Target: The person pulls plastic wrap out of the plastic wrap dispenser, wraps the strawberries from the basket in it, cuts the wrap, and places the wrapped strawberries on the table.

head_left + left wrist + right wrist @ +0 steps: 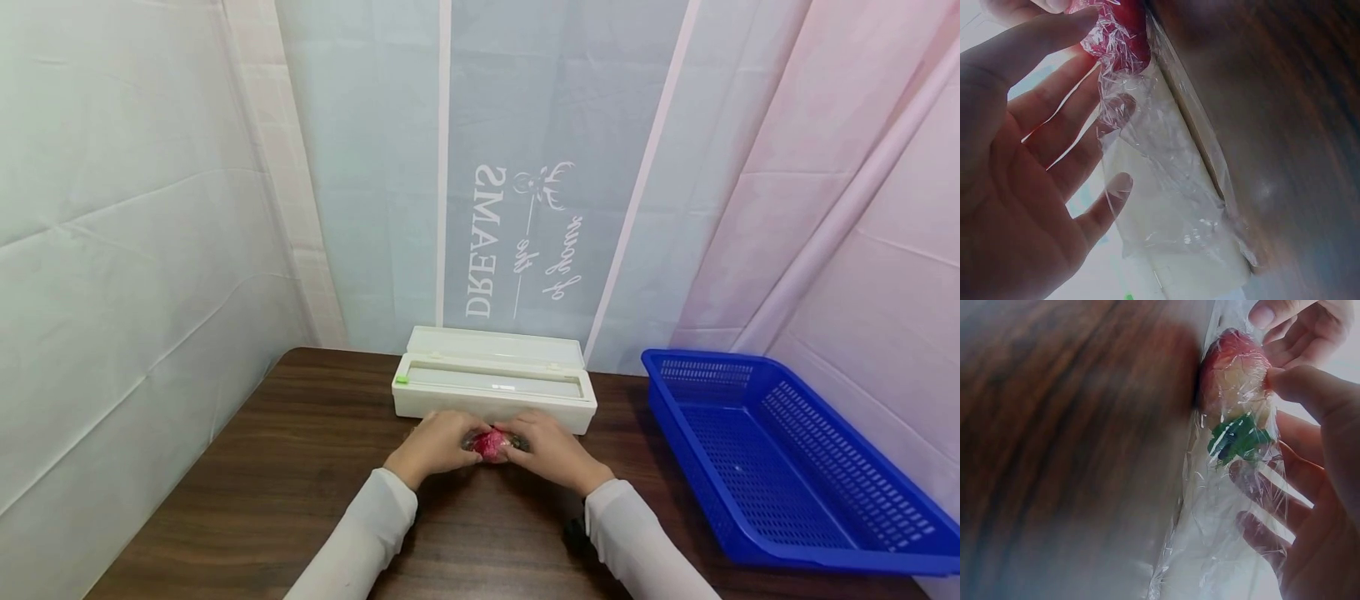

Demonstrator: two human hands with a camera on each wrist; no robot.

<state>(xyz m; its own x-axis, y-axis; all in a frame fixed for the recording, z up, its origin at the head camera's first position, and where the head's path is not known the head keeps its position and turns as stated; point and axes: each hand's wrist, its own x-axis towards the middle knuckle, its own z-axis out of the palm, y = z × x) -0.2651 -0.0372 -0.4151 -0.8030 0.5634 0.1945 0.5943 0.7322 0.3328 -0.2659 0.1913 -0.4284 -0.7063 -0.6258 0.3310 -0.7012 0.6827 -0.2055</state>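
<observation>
A red strawberry (1232, 375) with pale patches and a green leafy cap (1241, 437) is wrapped in clear cling film (1160, 162). It is at the front of the white box, close above the brown table. My left hand (441, 446) pinches the wrapped strawberry at one end between thumb and fingers, its other fingers spread behind the film. From the other side my right hand (553, 448) holds it, thumb on the red skin and the remaining fingers behind the film near the leaves. Loose film trails past both hands.
Behind the hands stands a long white cling film dispenser (480, 407), its lid (495, 343) raised and a green slider (402, 379) at its left. On the right lies a blue perforated basket (720, 517). Fabric curtains (375, 167) enclose the wooden table (300, 467).
</observation>
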